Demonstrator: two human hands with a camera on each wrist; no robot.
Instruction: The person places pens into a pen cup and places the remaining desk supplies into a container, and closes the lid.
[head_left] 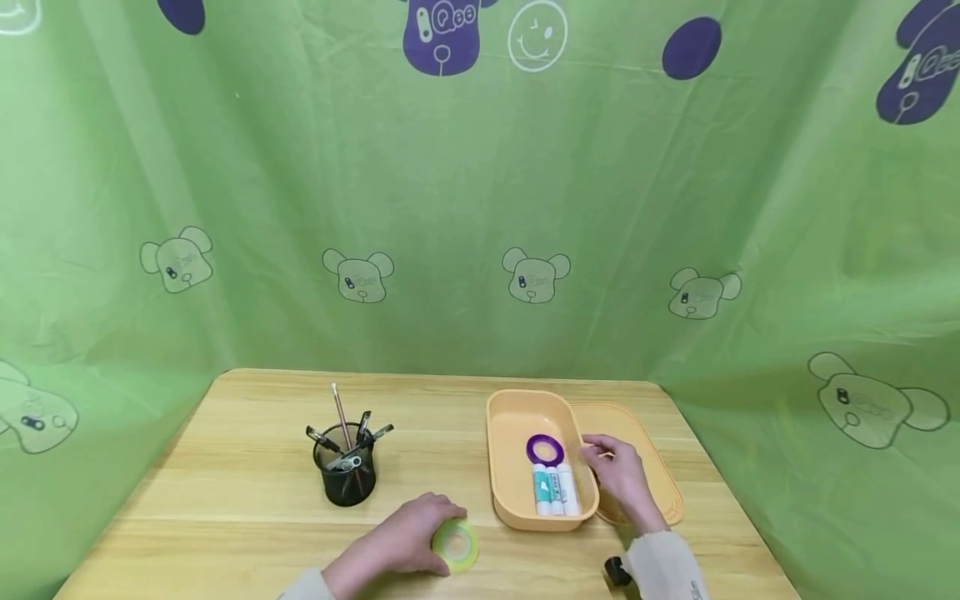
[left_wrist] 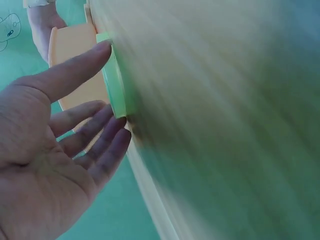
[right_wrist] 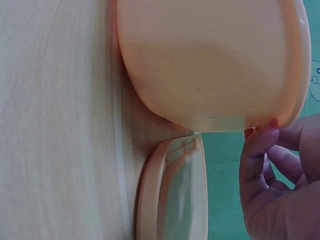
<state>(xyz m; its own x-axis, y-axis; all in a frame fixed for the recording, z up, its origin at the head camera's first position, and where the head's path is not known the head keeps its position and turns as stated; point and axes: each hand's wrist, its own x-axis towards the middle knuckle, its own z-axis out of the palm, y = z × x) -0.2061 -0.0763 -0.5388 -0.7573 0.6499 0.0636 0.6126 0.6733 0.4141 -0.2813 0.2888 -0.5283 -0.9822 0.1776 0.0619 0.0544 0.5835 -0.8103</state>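
Observation:
On the near part of the table, my left hand (head_left: 411,537) spans a flat yellow-green tape roll (head_left: 456,544), thumb at one edge and fingertips at the opposite edge. In the left wrist view the green roll (left_wrist: 114,80) lies between thumb and fingers. To the right is an orange plastic box (head_left: 513,492) holding a purple tape roll (head_left: 545,451) and three white and teal glue sticks (head_left: 555,490). My right hand (head_left: 618,475) pinches the box's right rim; the right wrist view shows thumb and fingertips on that rim (right_wrist: 300,75).
An orange lid (head_left: 648,467) lies flat under and beside the box's right side. A black mesh pen holder (head_left: 348,483) with pens and a pencil stands at left. A small black object (head_left: 617,572) sits by the right sleeve. Green curtain (head_left: 450,208) surrounds the wooden table.

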